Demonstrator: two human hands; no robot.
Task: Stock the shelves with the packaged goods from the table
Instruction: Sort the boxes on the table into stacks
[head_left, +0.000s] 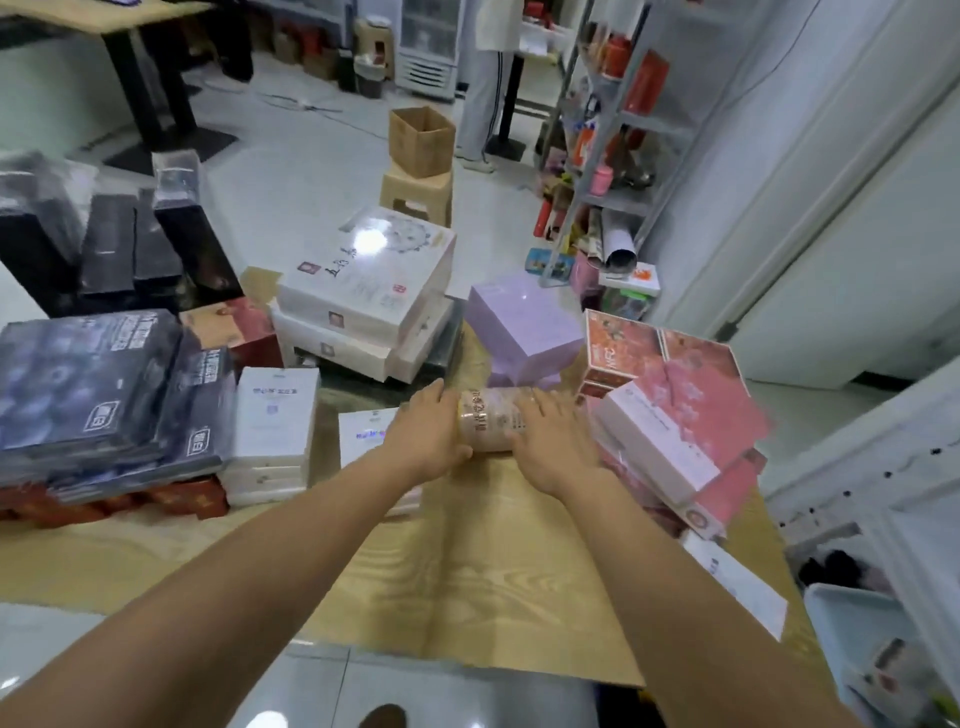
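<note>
1. Head view: a round tube (491, 421) lies on its side on the wooden table (467, 571), near the middle, between both hands.
2. The tube is pale beige with a shiny wrap, and a line of dark print runs around it near its left end.
3. The left hand (428, 436) grips the tube's left end, fingers curled round it.
4. The right hand (553, 447) lies over the right end, fingers spread and bent down around the tube.
5. Just beyond the tube sit a purple box (524, 327) and a stack of white boxes (363, 296).
6. Pink boxes (685, 415) are piled just right of it; dark packs (93, 384) are stacked at the far left.
7. Metal shelves (613, 130) with goods stand well beyond the table, at the right.
</note>
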